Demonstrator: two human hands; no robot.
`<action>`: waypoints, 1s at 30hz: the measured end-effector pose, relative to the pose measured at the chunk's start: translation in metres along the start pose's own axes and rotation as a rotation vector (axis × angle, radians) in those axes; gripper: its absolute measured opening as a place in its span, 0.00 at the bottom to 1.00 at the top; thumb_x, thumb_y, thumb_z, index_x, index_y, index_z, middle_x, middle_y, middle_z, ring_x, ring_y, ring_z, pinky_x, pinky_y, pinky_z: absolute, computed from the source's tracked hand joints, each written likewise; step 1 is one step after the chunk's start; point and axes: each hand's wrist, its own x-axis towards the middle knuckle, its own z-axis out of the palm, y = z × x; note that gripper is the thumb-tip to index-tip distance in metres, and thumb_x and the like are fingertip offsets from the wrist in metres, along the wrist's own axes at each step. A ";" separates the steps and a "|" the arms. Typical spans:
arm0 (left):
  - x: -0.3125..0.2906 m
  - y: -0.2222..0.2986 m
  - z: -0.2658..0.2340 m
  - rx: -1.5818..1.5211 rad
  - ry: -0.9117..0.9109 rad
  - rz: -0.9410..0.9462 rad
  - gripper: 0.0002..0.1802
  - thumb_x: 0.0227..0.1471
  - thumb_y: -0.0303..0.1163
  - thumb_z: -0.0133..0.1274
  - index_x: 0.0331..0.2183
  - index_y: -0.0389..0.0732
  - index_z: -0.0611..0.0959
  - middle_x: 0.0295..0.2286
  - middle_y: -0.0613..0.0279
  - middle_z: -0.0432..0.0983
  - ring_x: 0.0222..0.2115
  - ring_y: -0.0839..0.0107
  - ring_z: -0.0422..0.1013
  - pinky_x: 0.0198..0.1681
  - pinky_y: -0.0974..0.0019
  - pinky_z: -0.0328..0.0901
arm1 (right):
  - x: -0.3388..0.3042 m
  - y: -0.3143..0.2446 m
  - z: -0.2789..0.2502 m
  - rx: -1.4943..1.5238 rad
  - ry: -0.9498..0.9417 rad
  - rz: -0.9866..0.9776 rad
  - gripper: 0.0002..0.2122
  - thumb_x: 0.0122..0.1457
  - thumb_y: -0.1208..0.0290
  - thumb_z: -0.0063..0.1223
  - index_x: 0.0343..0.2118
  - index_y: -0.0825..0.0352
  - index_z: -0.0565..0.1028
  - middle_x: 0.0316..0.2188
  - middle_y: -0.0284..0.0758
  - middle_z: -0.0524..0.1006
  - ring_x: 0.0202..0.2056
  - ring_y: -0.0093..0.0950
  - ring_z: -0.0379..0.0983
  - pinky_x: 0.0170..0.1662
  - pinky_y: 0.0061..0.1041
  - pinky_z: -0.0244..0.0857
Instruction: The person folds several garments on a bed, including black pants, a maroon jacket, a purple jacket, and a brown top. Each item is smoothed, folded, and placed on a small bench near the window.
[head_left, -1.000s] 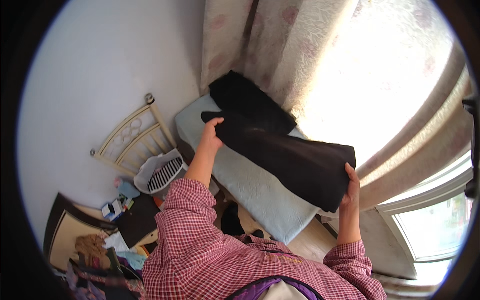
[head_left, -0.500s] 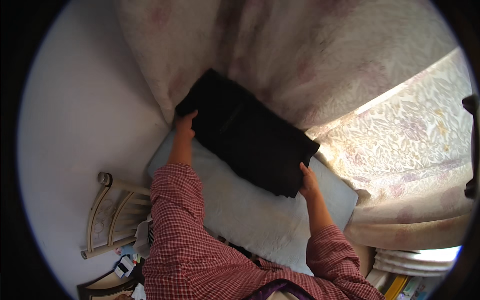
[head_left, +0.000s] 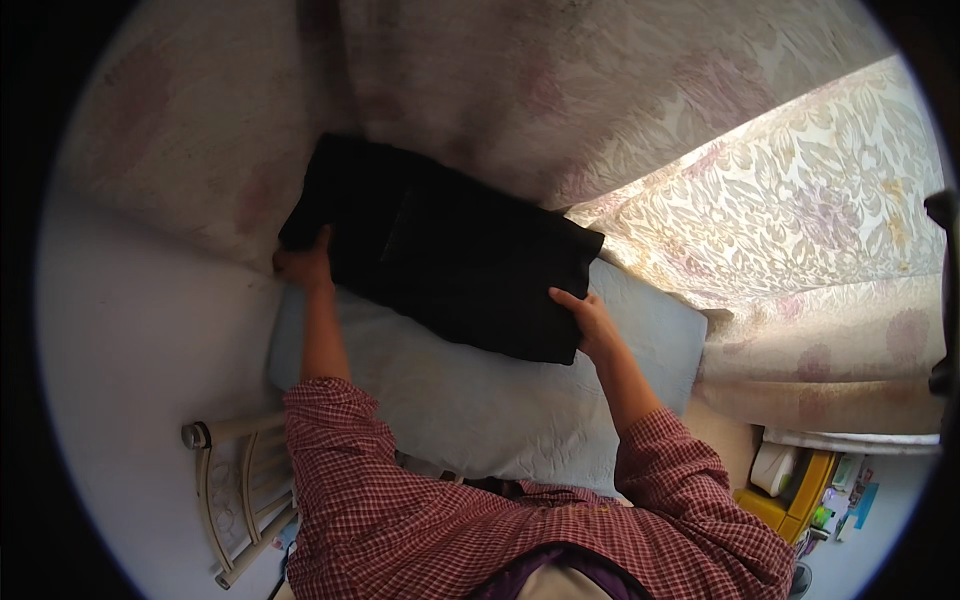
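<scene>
1. Apparently, in the head view, the step in hand is placing or straightening the black cloth [head_left: 450, 250], which spans both hands over the far part of the blue-covered desk [head_left: 480, 400]. It looks folded into a long piece and slants down toward the right. Its far side lies close to the curtain [head_left: 470, 80]; whether the two touch I cannot tell, nor how much of its weight the desk bears.
2. As I judge it, the next move calls for both hands to work evenly, so that the fold stays flat and the corners do not slip or bunch.
3. The left hand [head_left: 305, 268] has a narrow grip on the cloth's near left corner, thumb on top, close to the wall [head_left: 150, 350]; its fingers are mostly hidden.
4. The right hand [head_left: 590, 325] also has a narrow grip, at the near right edge, with the thumb laid over the cloth and the fingers out of sight.
5. The chair back [head_left: 240, 428] stands lower left, well apart from the cloth.
</scene>
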 end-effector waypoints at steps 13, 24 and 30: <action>-0.035 -0.004 -0.058 -0.381 -0.287 -0.177 0.48 0.43 0.25 0.63 0.58 0.31 0.51 0.57 0.46 0.52 0.56 0.57 0.55 0.60 0.59 0.53 | -0.028 0.001 -0.019 -0.198 -0.007 -0.024 0.15 0.55 0.72 0.55 0.42 0.76 0.70 0.33 0.40 0.77 0.33 0.28 0.76 0.38 0.26 0.72; -0.102 0.068 -0.093 0.275 -0.062 0.895 0.29 0.52 0.34 0.51 0.53 0.35 0.64 0.53 0.46 0.61 0.57 0.56 0.56 0.58 0.50 0.48 | -0.016 -0.022 -0.006 -0.881 0.560 -0.857 0.21 0.52 0.64 0.57 0.45 0.70 0.67 0.40 0.45 0.70 0.42 0.41 0.67 0.46 0.37 0.60; -0.062 0.102 -0.018 0.542 -0.403 1.201 0.32 0.55 0.48 0.46 0.57 0.44 0.63 0.58 0.56 0.56 0.61 0.61 0.49 0.62 0.47 0.44 | -0.025 -0.012 0.064 -1.420 0.270 -1.117 0.32 0.55 0.51 0.50 0.60 0.59 0.59 0.63 0.42 0.51 0.65 0.41 0.39 0.64 0.43 0.33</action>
